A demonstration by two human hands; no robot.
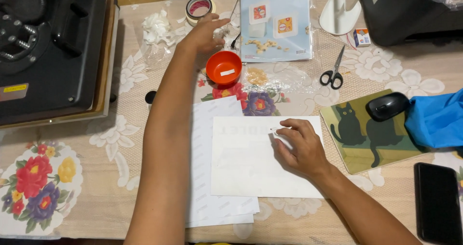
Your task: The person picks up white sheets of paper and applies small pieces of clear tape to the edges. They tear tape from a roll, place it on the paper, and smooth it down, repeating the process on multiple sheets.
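Currently your left hand (205, 33) stretches far across the tabletop (120, 187), fingers spread and holding nothing, just beside a roll of tape (199, 7) and above a small orange bowl (224, 67) with a white label strip inside. Your right hand (299, 146) rests on a white sheet (251, 168), fingertips pinched together on a small pale strip (277, 129). More white sheets (212, 211) lie beneath. A pale blue printed package (275, 28) with two square pictures lies beyond the bowl, with scissors (333, 71) to its right.
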